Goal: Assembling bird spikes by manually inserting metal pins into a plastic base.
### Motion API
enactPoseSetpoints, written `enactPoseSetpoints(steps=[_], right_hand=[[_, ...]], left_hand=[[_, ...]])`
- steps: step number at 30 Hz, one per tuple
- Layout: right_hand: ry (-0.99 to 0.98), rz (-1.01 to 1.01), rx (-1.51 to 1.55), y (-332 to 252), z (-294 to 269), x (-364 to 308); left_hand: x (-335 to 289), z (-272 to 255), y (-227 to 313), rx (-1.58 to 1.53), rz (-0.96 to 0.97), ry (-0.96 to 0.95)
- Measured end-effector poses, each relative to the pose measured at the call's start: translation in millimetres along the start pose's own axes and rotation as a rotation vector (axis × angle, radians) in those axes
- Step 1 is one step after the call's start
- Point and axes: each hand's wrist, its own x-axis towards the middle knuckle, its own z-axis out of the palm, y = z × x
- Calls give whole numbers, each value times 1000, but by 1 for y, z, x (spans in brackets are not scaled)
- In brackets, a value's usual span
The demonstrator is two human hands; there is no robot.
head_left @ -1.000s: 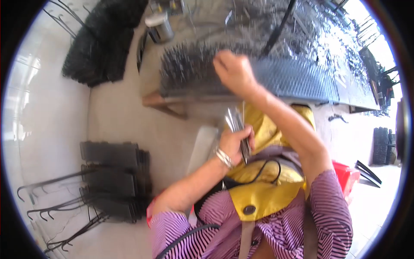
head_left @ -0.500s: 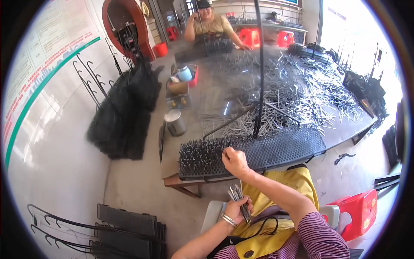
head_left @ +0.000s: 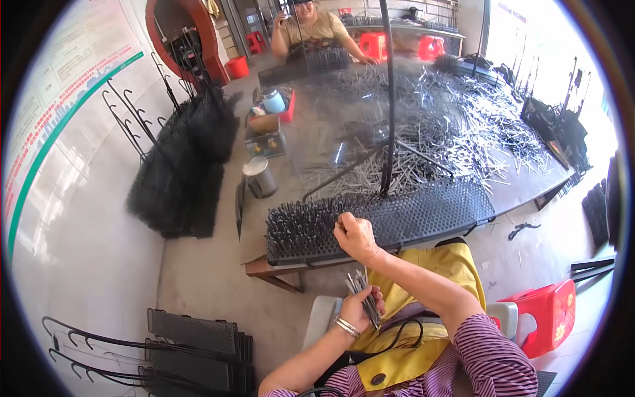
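My left hand (head_left: pixel 359 311) is closed around a bundle of thin metal rods (head_left: pixel 357 283), held over my lap below the table edge. My right hand (head_left: pixel 356 237) has its fingers pinched together over a long black perforated rack (head_left: pixel 430 215); whatever they hold is hidden by the hand. Many slim dark rods (head_left: pixel 297 228) stand upright in the rack's holes to the left of that hand. The rack's right part shows bare holes. A tall black upright rod with slanting braces (head_left: pixel 389 112) rises behind the rack.
A large heap of loose metal rods (head_left: pixel 456 132) covers the table beyond the rack. A metal mug (head_left: pixel 260 177) and a cardboard box (head_left: pixel 264 135) stand at left. Dark racks (head_left: pixel 188 165) line the wall. Across the table sits another person (head_left: pixel 317 33). A red stool (head_left: pixel 546 317) is at right.
The whole view has shifted slightly, so the table and rack sit a little further left and up. My right hand stays pinched at the rack; my left still grips the bundle.
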Motion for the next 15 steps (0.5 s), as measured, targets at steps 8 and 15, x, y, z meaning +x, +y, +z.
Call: enactPoseSetpoints(steps=[8,15], right_hand=[[-191,76,-157,-1,-1,-12],[-369,60,-92,-5,-22,-12]], left_hand=[[-5,3,-6,-17,52,15],[-11,7,-4,32,70,38]])
